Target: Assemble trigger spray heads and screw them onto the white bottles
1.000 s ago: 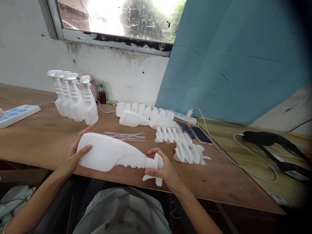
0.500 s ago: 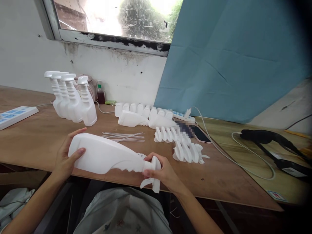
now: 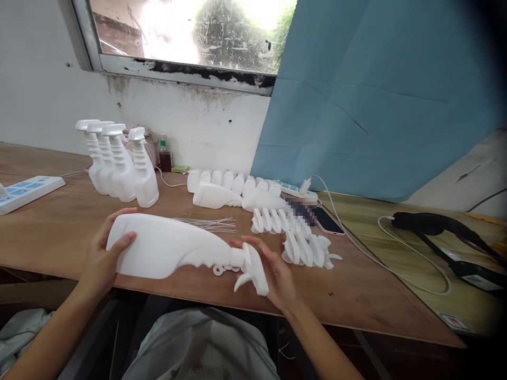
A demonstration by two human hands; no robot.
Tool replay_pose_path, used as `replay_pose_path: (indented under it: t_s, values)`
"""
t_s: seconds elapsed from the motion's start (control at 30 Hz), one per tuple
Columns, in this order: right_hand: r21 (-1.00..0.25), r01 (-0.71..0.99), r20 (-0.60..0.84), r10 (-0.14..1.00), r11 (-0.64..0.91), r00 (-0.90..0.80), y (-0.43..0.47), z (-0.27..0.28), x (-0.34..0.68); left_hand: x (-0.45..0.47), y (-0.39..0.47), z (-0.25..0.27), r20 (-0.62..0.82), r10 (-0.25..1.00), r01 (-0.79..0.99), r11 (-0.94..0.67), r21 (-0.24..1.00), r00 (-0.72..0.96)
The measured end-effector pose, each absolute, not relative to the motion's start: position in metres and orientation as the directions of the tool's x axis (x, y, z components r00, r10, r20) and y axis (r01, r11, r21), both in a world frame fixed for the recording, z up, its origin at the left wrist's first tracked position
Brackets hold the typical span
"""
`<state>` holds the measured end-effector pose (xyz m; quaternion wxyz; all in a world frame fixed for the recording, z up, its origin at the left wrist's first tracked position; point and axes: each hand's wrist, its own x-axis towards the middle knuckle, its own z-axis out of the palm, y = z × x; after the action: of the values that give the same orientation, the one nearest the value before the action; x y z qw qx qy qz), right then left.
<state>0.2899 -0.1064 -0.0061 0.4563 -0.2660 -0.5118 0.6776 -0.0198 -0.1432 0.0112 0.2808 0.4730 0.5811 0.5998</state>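
A white spray bottle (image 3: 166, 248) lies sideways above the table's front edge, its base gripped by my left hand (image 3: 103, 258), thumb in front and fingers behind. A white trigger head (image 3: 257, 272) sits on the bottle's neck, its trigger pointing down and left. My right hand (image 3: 282, 279) is just behind and right of that head, fingers stretched out and apart, its thumb hidden. Whether it touches the head is unclear. Below the neck lie several small white rings (image 3: 218, 270). Thin white tubes (image 3: 216, 225) lie behind the bottle, partly covered by it.
Several assembled spray bottles (image 3: 146, 182) stand at the back left near a power strip (image 3: 31, 191). Bottles without heads (image 3: 217, 196) lie along the wall. Loose trigger heads (image 3: 303, 248) lie to the right, near a phone (image 3: 328, 220) and a white cable (image 3: 356, 248).
My right fingers have loosened from around the neck and trigger head and spread out behind it. The trigger head has turned and risen slightly, and the rings below are more exposed.
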Motion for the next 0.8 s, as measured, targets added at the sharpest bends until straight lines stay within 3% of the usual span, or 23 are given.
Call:
replay_pose_path:
  t_s: [0.1,0.2,0.27,0.4,0.67,0.73,0.8]
  values:
    - [-0.908,-0.145,0.417,0.82,0.393,-0.391,-0.105,-0.007,0.301,-0.006,-0.137,0.014,0.093,0.875,0.008,-0.101,0.995,-0.475]
    - [-0.782,0.165,0.525,0.778,0.601,-0.344,-0.105,-0.017,0.303,-0.003,-0.138,0.014,0.045,0.897,-0.021,-0.061,0.998,-0.44]
    - [-0.804,0.236,0.495,0.835,0.545,-0.241,-0.105,-0.026,0.298,-0.004,-0.14,0.012,0.135,0.876,0.052,-0.126,0.991,-0.463]
    - [-0.949,0.13,0.258,0.946,0.286,-0.197,-0.104,-0.033,0.286,-0.009,-0.143,0.008,0.383,0.777,0.297,-0.262,0.918,-0.499]
    - [-0.966,0.109,0.214,0.96,0.236,-0.182,-0.106,-0.034,0.283,-0.008,-0.136,0.008,0.154,0.885,0.158,-0.093,0.983,-0.439]
    - [-0.962,0.119,0.224,0.96,0.246,-0.17,-0.106,-0.034,0.283,-0.011,-0.133,0.007,0.125,0.905,0.192,-0.049,0.98,-0.407]
    - [-0.964,0.114,0.22,0.963,0.238,-0.153,-0.105,-0.034,0.283,-0.014,-0.131,0.008,0.167,0.909,0.338,-0.031,0.94,-0.382]
